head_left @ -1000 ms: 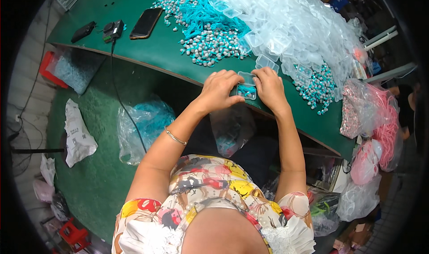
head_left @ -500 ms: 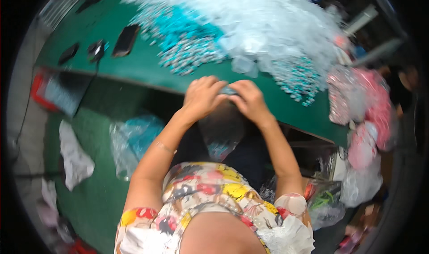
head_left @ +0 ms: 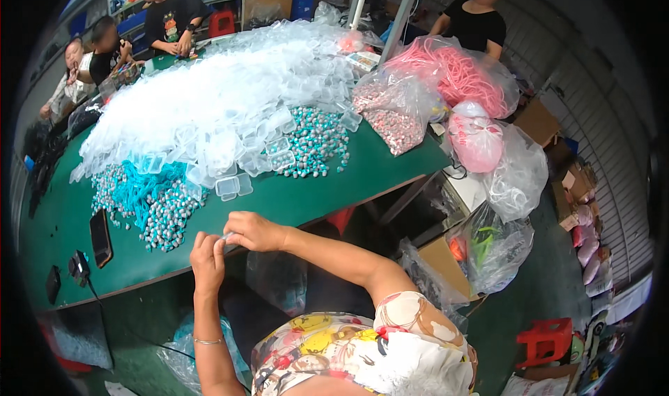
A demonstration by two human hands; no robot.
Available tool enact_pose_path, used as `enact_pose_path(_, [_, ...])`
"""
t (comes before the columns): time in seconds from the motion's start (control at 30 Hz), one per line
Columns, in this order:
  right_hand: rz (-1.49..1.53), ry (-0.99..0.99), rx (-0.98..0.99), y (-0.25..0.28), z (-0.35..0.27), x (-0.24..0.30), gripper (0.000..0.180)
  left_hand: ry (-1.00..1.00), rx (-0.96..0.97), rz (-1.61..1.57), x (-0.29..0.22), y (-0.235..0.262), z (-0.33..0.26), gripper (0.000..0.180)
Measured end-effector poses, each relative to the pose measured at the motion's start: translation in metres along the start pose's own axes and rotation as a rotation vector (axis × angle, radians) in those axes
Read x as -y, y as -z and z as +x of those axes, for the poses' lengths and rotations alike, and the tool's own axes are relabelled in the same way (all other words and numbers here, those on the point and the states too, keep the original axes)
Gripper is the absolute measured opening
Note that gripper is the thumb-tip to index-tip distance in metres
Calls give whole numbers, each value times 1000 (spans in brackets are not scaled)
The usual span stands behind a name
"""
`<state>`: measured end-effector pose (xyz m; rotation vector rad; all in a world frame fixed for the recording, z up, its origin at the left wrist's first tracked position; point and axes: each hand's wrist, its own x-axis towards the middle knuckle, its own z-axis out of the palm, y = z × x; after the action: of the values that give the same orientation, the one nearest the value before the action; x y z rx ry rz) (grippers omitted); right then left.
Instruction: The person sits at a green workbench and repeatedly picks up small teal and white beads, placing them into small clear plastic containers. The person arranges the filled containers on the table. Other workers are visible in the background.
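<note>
My left hand [head_left: 208,260] and my right hand [head_left: 252,231] meet just off the table's front edge. Between their pinched fingertips is a small pale, clear plastic piece [head_left: 228,238], mostly covered by the fingers, so its full shape is hidden. Beyond the hands, a pair of small clear plastic boxes [head_left: 233,186] lies at the front of a large heap of such boxes [head_left: 188,96]. Teal-and-grey beads [head_left: 167,218] are piled nearest my left hand, with teal cords [head_left: 139,190] among them. A second bead pile [head_left: 317,142] sits farther right.
A phone [head_left: 101,238] and a small black corded device [head_left: 79,267] lie at the green table's [head_left: 362,180] left. Bags of pink beads [head_left: 397,114] and pink cord [head_left: 460,75] occupy its right end. A clear bag [head_left: 277,279] hangs by my lap. Several people are around the table.
My view has swung up and to the right, bringing in other people and the room. Both hands now appear farther left and lower, still together with the small piece between their fingers.
</note>
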<state>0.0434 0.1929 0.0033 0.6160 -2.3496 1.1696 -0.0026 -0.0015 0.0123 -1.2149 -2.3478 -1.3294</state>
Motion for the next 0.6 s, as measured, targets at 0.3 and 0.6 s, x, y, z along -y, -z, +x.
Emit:
enact_pose_path(0.3, [-480, -50, -240, 25, 29, -25, 28, 15, -52, -50, 1, -2, -1, 16])
enact_pose_path(0.6, [-566, -125, -159, 22, 26, -50, 45, 9, -4, 5, 0, -1, 2, 16])
